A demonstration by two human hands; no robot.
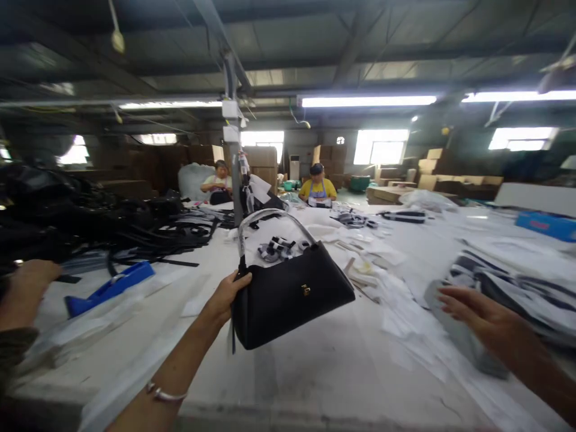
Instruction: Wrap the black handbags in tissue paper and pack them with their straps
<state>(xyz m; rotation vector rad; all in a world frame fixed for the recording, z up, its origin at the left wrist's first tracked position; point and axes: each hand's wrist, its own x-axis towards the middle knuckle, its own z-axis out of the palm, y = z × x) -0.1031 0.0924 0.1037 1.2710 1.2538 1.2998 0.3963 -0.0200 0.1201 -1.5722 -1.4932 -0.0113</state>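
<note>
A black handbag [288, 300] with a small gold emblem hangs tilted above the white table. Its handle [279, 213] is wrapped in clear film and arches upward. My left hand [228, 295] grips the bag's upper left corner, the thumb on the front; a silver bracelet circles that wrist. On the right, my right hand [470, 309] is apart from the bag, fingers stretched out and holding nothing. It is over a grey item [472, 342], beside a pile of black and white strips [517, 282].
Another person's hand [36, 276] reaches in at the far left, near a blue tool [110, 288] and black straps [180, 234]. Plastic film [414, 318] lies on the white table [315, 384]. A post [234, 150] rises behind the bag. Two people sit across the table.
</note>
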